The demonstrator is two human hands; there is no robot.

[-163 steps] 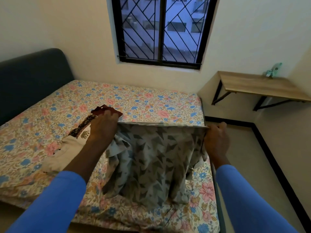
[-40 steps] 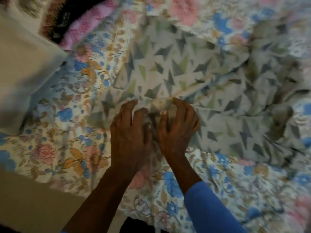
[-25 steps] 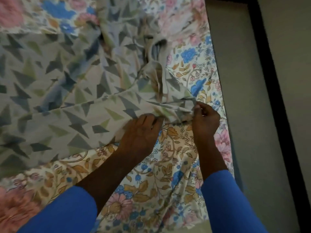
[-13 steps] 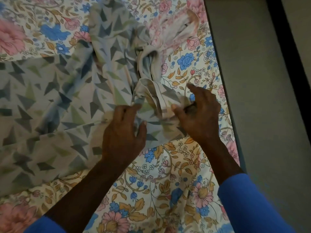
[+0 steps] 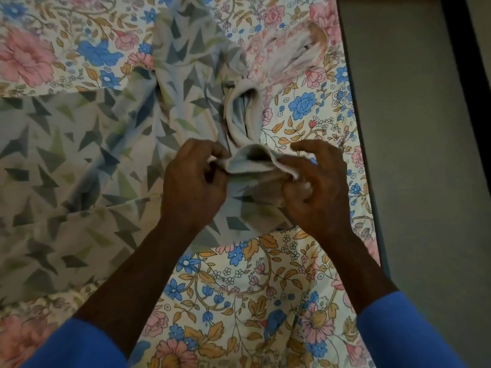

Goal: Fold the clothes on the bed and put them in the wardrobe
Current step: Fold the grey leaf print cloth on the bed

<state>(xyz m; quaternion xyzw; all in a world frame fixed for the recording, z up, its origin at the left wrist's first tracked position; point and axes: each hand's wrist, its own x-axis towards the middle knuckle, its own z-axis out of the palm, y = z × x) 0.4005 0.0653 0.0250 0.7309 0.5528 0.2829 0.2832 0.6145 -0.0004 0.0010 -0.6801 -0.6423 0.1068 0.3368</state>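
A pale garment [image 5: 87, 160] printed with grey and green triangles lies spread and creased over the floral bed sheet [image 5: 239, 288]. One of its openings, a hem turned plain side out [image 5: 251, 160], is lifted off the bed between my hands. My left hand [image 5: 194, 181] pinches the left side of that hem with curled fingers. My right hand [image 5: 316, 184] pinches the right side with thumb and fingers. A second rolled opening of the garment lies just beyond them.
The bed's right edge [image 5: 366, 155] runs down the frame, with grey floor [image 5: 414, 155] beyond it and a dark skirting strip [image 5: 462, 62] at the far right. Both my forearms in blue sleeves reach in from below.
Both hands have closed in on the turned-out hem and lifted it slightly; the right hand, spread over the cloth half a second ago, now pinches it. The view has shifted little.
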